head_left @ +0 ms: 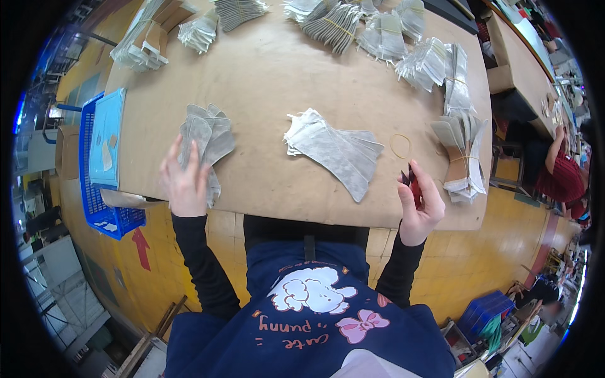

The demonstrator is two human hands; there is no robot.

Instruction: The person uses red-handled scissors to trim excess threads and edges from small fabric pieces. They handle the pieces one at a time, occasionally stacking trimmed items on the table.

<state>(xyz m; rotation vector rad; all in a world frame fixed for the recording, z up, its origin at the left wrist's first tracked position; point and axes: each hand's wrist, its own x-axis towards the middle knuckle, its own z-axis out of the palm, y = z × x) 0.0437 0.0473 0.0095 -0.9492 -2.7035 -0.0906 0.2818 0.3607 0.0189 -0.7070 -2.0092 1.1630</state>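
My left hand (186, 181) reaches over a loose pile of grey fabric pieces (213, 133), its fingers spread and touching the pile's near left side. It is slightly blurred. My right hand (421, 208) is closed around small red thread snips (413, 188), whose dark pointed blades show between thumb and fingers. Between the hands lies a fanned stack of grey cut pieces (337, 151) with frayed white ends on the left. A loose yellow rubber band (399, 146) rests on the table just beyond my right hand.
Banded bundles of grey pieces (331, 26) line the table's (265, 82) far side, and another bundle (463, 157) stands at the right edge. A blue plastic basket (88, 201) with a light-blue board (107, 138) adjoins the left edge. A person in red (564, 173) sits at the far right.
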